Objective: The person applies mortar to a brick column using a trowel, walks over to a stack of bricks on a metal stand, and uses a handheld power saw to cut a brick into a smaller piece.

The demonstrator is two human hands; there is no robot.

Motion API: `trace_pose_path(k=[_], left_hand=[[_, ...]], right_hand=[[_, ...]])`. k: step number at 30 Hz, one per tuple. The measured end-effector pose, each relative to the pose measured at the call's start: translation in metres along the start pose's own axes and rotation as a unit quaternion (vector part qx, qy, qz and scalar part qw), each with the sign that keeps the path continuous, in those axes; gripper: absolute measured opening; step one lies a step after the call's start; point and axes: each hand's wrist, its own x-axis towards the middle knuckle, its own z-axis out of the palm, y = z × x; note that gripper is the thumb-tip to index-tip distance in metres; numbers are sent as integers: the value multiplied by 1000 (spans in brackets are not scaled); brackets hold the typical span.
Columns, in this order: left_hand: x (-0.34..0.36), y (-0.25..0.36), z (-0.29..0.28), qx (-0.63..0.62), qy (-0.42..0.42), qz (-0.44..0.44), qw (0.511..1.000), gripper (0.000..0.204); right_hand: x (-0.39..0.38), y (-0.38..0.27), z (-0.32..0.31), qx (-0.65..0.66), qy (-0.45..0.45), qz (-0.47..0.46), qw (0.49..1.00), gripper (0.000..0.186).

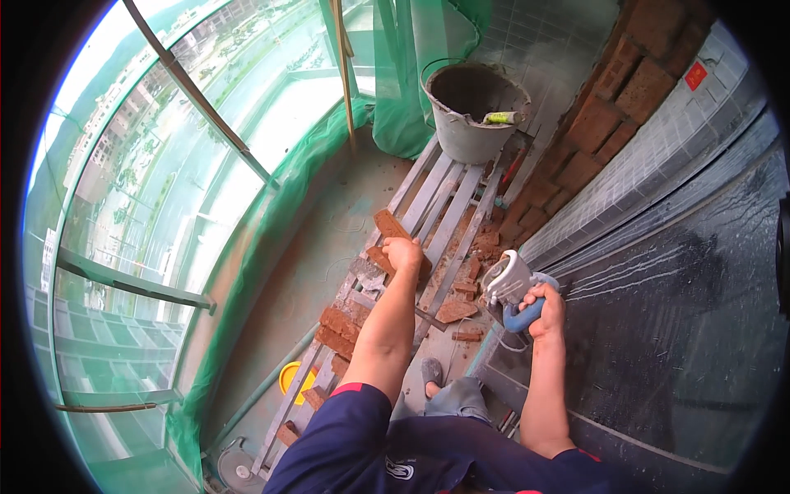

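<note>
Left hand [403, 253] clamps a rough red brick piece [390, 224] on the grey slatted metal platform [440, 198], at eleven o'clock of the right hand [545, 311], fingers wrapped around a white-and-blue handheld power cutter [512, 288]. Best keep that brick pinned flat and fingers clear.

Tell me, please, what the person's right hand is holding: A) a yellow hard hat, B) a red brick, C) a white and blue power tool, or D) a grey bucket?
C: the right hand grips the blue handle of a white and blue power tool, while the left hand rests on a red brick.
</note>
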Motion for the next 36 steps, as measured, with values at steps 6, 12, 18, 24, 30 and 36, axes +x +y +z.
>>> trace_pose_path(k=[6, 12, 18, 24, 30, 36], left_hand=[[-36, -27, -15, 0, 0, 212, 977, 85], [-65, -185, -191, -267, 74, 238, 931, 29], [-96, -391, -324, -37, 218, 2, 975, 40], [-163, -409, -283, -10, 87, -46, 995, 46], [-156, -405, -212, 67, 126, -46, 989, 73], [-151, -418, -248, -563, -110, -108, 812, 48]], right_hand=[[-9, -10, 3, 13, 23, -5, 1000, 6], [-16, 4, 14, 16, -20, 37, 999, 8], [-36, 5, 6, -20, -109, 70, 991, 10], [-72, 34, 36, -93, -129, 100, 982, 13], [-107, 53, 63, -108, -164, 114, 974, 14], [-130, 51, 65, -103, -191, 117, 969, 16]])
